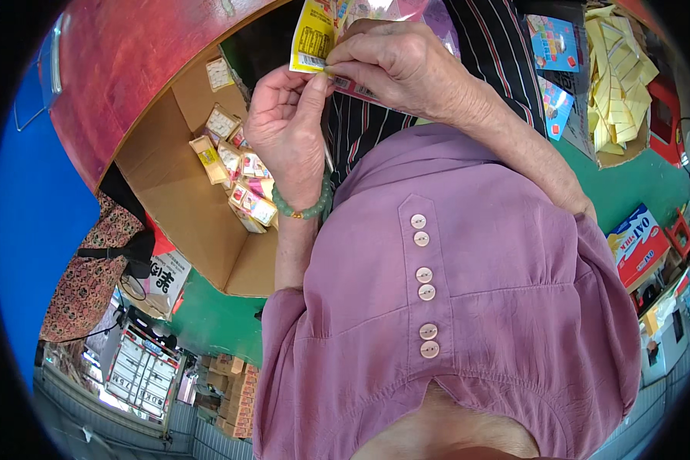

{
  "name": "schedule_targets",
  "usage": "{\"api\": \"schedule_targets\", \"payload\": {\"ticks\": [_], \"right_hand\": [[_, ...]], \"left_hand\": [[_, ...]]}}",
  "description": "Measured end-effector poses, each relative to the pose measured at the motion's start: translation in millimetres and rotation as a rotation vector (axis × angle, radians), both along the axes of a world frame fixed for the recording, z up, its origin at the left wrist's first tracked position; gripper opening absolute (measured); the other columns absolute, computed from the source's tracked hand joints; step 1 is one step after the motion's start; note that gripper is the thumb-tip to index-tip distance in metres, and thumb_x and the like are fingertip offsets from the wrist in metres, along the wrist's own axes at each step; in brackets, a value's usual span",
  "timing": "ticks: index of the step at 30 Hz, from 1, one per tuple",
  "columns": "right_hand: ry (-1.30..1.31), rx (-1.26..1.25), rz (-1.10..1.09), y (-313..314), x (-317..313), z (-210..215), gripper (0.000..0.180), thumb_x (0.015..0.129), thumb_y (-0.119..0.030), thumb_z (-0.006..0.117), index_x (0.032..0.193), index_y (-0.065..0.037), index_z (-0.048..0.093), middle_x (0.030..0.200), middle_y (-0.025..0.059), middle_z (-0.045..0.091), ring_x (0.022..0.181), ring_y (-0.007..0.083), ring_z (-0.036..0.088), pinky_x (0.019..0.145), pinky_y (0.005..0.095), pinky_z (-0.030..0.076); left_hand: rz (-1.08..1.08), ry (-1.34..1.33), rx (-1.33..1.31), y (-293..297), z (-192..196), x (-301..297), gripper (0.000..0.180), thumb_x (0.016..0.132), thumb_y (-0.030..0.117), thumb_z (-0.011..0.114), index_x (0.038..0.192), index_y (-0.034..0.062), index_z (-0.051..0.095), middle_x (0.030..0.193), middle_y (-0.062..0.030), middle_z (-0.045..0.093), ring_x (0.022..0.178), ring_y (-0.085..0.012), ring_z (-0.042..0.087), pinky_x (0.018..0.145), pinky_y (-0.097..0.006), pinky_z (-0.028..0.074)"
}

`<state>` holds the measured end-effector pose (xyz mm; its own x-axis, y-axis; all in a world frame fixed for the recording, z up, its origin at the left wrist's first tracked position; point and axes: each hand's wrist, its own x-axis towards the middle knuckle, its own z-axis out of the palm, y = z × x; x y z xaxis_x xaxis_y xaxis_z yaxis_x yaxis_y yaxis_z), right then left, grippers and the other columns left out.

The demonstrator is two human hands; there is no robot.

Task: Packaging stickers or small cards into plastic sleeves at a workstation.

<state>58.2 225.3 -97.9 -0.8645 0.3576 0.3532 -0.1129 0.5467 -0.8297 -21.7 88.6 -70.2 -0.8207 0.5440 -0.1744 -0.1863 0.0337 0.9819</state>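
Note:
A yellow printed card or packet (311,40) with a barcode is pinched between both hands at the top of the view. My left hand (290,126), with a green bead bracelet (303,208) at its wrist, grips the lower edge between thumb and curled fingers. My right hand (406,67) reaches across and pinches the same lower corner with closed fingertips. Just behind them lies a pink and purple printed sheet or bag (395,11) over black striped trousers (492,50); my right hand covers part of it. What exactly sits between the fingertips is hidden.
Left of my hands, an open cardboard box (157,180) contains several small wrapped packs (251,203). A red round-edged surface (115,77) is beyond it. At right are blue printed cards (552,42), a box of yellow paper pieces (617,77) and a red carton (640,245).

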Motion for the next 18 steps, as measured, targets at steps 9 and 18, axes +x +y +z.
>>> {"api": "schedule_targets", "payload": {"ticks": [9,18], "right_hand": [[-0.032,0.065,0.073,4,3,6,0.009,0.077,-0.004,0.067,0.085,0.000,0.065,0.082,0.0121,0.066,0.074,0.0261,0.066,0.065,0.0324,0.053],[-0.085,0.126,0.072,-1,7,12,0.011,0.077,-0.005,0.066,0.085,0.000,0.062,0.082,0.0131,0.065,0.072,0.0280,0.065,0.063,0.0340,0.052]], "left_hand": [[-0.025,0.131,-0.052,0,-2,4,0.015,0.083,-0.007,0.063,0.098,-0.0048,0.059,0.086,-0.0064,0.064,0.075,-0.0068,0.060,0.068,-0.018,0.050],[0.025,0.197,-0.039,0,-5,13,0.015,0.083,-0.007,0.063,0.097,-0.0047,0.059,0.085,-0.0056,0.063,0.075,-0.0063,0.059,0.067,-0.018,0.049]]}}
